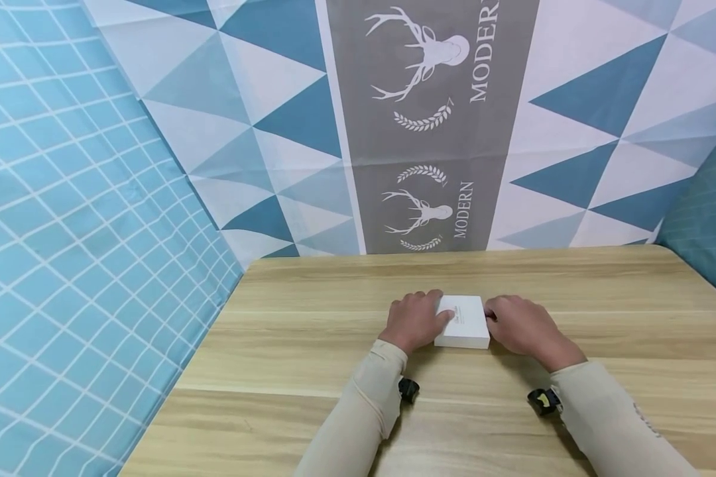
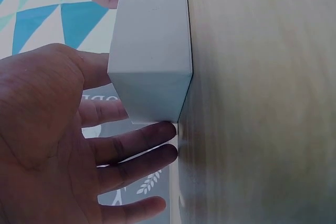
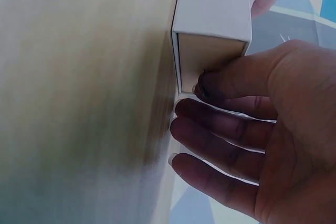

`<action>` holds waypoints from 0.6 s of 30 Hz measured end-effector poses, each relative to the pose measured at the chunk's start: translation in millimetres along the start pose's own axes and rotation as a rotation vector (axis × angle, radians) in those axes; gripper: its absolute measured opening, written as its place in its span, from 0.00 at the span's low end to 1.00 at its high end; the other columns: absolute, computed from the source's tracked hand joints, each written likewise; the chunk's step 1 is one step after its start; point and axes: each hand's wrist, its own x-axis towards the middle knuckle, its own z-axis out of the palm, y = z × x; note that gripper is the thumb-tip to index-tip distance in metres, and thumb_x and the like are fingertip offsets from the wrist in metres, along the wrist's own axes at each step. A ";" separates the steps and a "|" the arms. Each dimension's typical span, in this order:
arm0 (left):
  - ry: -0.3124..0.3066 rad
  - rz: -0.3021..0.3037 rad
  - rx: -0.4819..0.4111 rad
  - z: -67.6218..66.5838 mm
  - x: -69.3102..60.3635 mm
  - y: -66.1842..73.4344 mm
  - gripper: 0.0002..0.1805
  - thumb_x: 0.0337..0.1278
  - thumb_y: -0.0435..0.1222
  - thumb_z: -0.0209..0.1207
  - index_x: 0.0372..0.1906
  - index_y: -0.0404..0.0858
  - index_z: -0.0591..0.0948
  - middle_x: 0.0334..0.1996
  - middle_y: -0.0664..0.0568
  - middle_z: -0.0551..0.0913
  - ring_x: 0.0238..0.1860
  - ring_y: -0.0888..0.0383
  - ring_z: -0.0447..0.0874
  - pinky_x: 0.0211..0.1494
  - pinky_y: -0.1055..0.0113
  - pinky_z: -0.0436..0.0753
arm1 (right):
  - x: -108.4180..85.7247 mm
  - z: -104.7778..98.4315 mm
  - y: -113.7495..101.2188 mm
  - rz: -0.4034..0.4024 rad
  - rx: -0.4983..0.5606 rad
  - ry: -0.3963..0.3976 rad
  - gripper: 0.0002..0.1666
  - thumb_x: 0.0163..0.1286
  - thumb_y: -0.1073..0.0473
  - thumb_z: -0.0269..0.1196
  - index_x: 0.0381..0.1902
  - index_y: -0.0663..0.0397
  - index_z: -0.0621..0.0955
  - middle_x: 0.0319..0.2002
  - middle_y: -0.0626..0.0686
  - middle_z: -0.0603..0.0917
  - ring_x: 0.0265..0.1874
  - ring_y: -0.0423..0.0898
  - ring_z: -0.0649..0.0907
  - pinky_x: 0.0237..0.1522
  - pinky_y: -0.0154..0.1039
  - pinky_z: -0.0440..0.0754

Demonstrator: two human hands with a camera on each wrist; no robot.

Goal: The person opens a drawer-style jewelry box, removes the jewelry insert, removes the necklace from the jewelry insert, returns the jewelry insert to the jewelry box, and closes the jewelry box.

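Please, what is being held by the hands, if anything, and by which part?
The left hand holds the white box by its left end, thumb on top. The right hand touches the right end; whether it grips there cannot be told.

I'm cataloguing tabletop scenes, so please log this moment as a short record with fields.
object: white box, lying flat, small print on top unreadable
surface: wood-grain table
left hand: grips the box's left side, thumb on top
right hand: thumb at the recessed tan panel in the right end; pinch unclear
backdrop: patterned cloth with triangles, deer heads and "MODERN"
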 end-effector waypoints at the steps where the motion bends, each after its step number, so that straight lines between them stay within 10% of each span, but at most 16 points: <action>1: 0.001 -0.001 -0.001 -0.3 0.5 0.0 0.27 0.71 0.58 0.52 0.66 0.51 0.77 0.49 0.53 0.85 0.48 0.53 0.84 0.49 0.54 0.79 | 0.4 -0.1 0.2 -0.002 0.001 0.003 0.13 0.67 0.63 0.62 0.22 0.46 0.76 0.24 0.46 0.76 0.22 0.45 0.71 0.24 0.43 0.69; 18: -0.015 -0.030 -0.009 -0.5 1.2 1.4 0.28 0.70 0.59 0.53 0.67 0.52 0.76 0.51 0.53 0.85 0.48 0.53 0.83 0.48 0.54 0.79 | 1.2 1.9 1.0 0.008 -0.011 -0.003 0.12 0.67 0.63 0.61 0.23 0.47 0.77 0.24 0.46 0.75 0.23 0.45 0.71 0.24 0.44 0.70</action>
